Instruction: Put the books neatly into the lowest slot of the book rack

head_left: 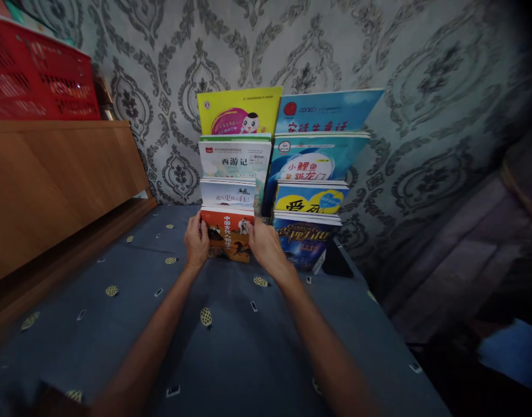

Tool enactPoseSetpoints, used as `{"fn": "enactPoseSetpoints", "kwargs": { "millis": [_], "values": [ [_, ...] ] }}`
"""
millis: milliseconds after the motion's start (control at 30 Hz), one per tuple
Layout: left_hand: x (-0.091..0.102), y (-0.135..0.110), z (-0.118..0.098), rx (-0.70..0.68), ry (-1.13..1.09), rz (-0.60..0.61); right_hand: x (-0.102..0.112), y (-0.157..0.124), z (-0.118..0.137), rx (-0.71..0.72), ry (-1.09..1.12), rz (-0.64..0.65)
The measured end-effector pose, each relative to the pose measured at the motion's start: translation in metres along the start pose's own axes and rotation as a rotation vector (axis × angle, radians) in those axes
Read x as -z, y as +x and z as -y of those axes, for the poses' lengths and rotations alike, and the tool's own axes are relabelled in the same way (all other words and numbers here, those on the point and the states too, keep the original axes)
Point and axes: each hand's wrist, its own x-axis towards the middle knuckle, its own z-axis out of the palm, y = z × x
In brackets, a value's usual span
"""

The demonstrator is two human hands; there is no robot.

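My left hand and my right hand grip the two side edges of an orange-red book that stands upright at the front of the left row. Behind it rise a pale book, a white and green book and a tall yellow book. To the right of my right hand is a second row. A dark blue book fronts it, with a yellow and blue book, a teal book and a blue book stepped up behind.
Dark blue cloth with a pineapple pattern covers the surface. At left a wooden cabinet carries a red basket. Patterned wallpaper rises behind the books. A black flat object lies beside the right row, and a curtain hangs at right.
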Motion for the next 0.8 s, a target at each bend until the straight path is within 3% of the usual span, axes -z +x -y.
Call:
{"fn": "enactPoseSetpoints", "kwargs": {
  "millis": [333, 567, 800],
  "values": [
    [-0.001, 0.001, 0.000, -0.008, -0.003, -0.015, -0.004, 0.004, -0.004, 0.032, -0.009, 0.002],
    [-0.001, 0.002, 0.002, 0.007, -0.039, -0.018, -0.010, 0.011, -0.009, 0.097, 0.003, -0.063],
    [0.000, 0.002, 0.001, -0.008, -0.067, -0.011, -0.008, 0.012, -0.006, 0.064, -0.018, -0.041]
  ]
}}
